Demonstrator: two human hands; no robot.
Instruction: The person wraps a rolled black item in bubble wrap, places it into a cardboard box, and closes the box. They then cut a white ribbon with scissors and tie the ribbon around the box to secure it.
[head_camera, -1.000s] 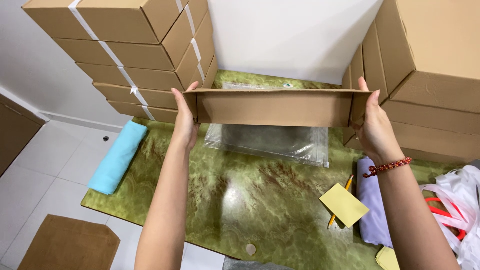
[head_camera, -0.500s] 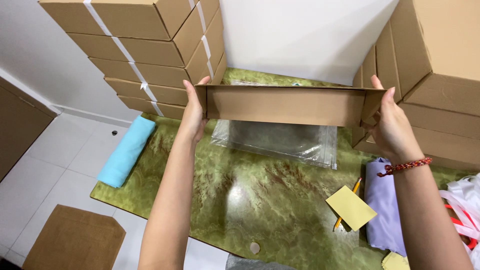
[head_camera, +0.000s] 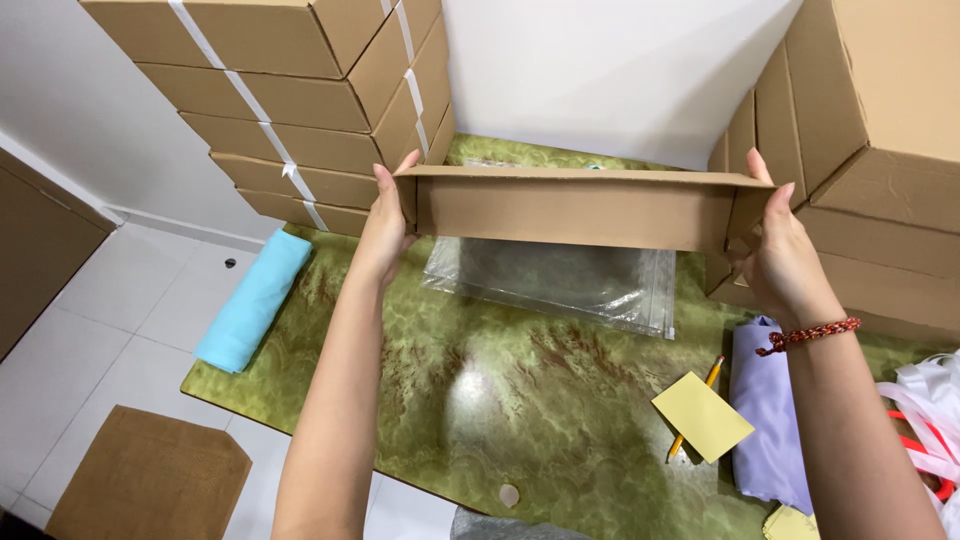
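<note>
A shallow brown cardboard box (head_camera: 570, 208) is held up in the air above the green marbled table (head_camera: 500, 400), its long side wall facing me. My left hand (head_camera: 385, 225) grips its left end and my right hand (head_camera: 785, 255), with a red beaded bracelet at the wrist, grips its right end. Below the box lie clear plastic bags (head_camera: 560, 280) flat on the table.
Stacks of taped cardboard boxes (head_camera: 300, 90) stand at the back left and more boxes (head_camera: 880, 150) at the right. A light blue rolled cloth (head_camera: 255, 300) lies at the table's left edge. A yellow note pad (head_camera: 703, 417), a pencil and a lilac cloth (head_camera: 765, 410) lie at right. Brown cardboard (head_camera: 150, 480) is on the floor.
Both hands keep hold of the box; it sits slightly lower and further right in view as my head shifted. The table items have not moved.
</note>
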